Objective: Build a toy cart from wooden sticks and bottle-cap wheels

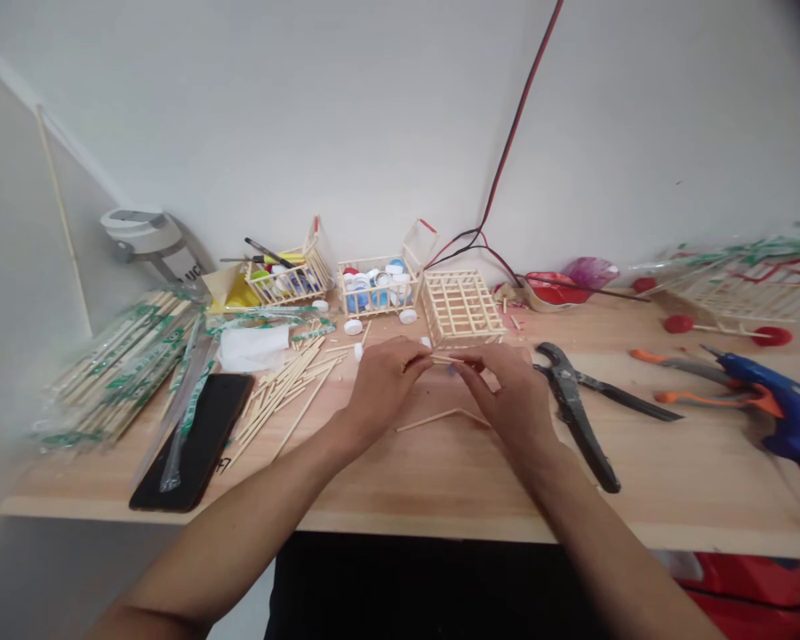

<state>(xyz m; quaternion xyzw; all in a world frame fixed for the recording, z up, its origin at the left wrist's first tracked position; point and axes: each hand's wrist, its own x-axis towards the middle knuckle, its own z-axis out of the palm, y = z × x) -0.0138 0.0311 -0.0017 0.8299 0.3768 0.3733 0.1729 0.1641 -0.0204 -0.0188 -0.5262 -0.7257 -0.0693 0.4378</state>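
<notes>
My left hand (388, 380) and my right hand (512, 391) are closed in pinches close together over the table. Between their fingertips runs a thin wooden stick (445, 359), with an end in each pinch; whether it is one piece or two I cannot tell. Below the hands lie wooden sticks (433, 420) meeting at a shallow angle on the tabletop. Just behind the fingers stands a small lattice cage of sticks (465, 307). To the right of my right hand rest black-handled pliers (573, 400), their jaws toward the wall.
Loose sticks (286, 391), a phone (190, 444) and bagged chopsticks (126, 364) lie left. Stick carts (378, 289) with bottle caps stand at the wall. A blue glue gun (773, 391), orange-handled pliers (713, 398) and red-wheeled cart (726, 327) are right.
</notes>
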